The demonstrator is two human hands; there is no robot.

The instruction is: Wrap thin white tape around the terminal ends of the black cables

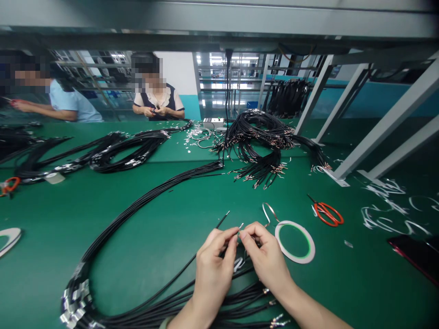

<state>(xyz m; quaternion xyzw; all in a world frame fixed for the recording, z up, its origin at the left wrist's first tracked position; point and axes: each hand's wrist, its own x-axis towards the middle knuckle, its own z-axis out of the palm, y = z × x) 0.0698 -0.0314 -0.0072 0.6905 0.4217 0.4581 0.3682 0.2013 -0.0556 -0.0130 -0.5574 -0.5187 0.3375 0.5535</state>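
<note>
Left hand (213,278) and right hand (266,258) close together above the green table (360,292), fingertips of both pinched on a small silver piece (241,225), low in front and just clear of the tabletop. Whether that piece already sits on a wire: hidden by the fingers, so impossible to tell. A thin black wire (222,220) rising just beyond the left hand, its bare tip free; a spread of black wires with metal terminals (274,310) lying under both wrists.

Apparently a step of fine finger work on loose wire ends, with a steady, careful pinch called for rather than any tool.

Just right of the hands, a white tape roll with a green core (295,242) and a curl of silvery strip (269,212). Farther right, red-handled scissors (327,214), untouched. Across the table, a co-worker (154,98) and a small white box (212,122).

No brand or readable writing anywhere; any marks on the box too small to read.
</note>
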